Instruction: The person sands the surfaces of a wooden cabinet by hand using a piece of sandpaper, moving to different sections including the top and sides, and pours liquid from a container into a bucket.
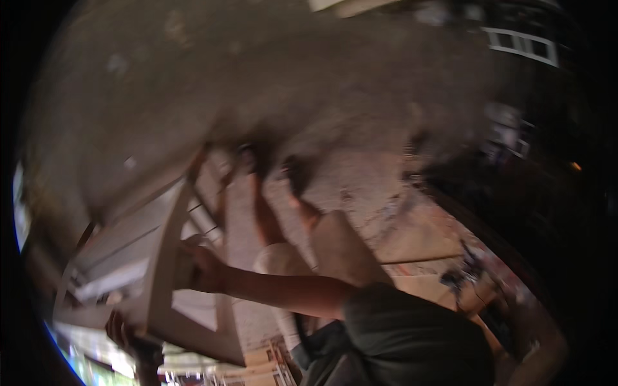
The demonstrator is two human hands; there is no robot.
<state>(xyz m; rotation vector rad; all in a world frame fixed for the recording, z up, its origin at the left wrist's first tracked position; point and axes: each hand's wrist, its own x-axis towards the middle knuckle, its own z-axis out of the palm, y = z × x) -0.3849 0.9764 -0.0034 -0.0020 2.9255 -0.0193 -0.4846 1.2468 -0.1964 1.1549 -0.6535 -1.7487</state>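
Two hands grip one pale wooden frame, a slatted piece that looks like part of a chair or a small rack, tilted at the lower left of the blurred head view above a rough grey floor. The right hand, at the end of a bare forearm that crosses from a dark green sleeve, is closed around an upright rail near the middle of the frame. The left hand is clamped on the frame's lower corner, close to the picture's edge. Bare legs and dark sandals show beyond the frame.

Judging by its thick rails, the frame is stiff and fairly weighty rather than fragile, awkward mainly for its bulk. Solid rails and corners seem the safest places to hold; thin slats might flex or crack.
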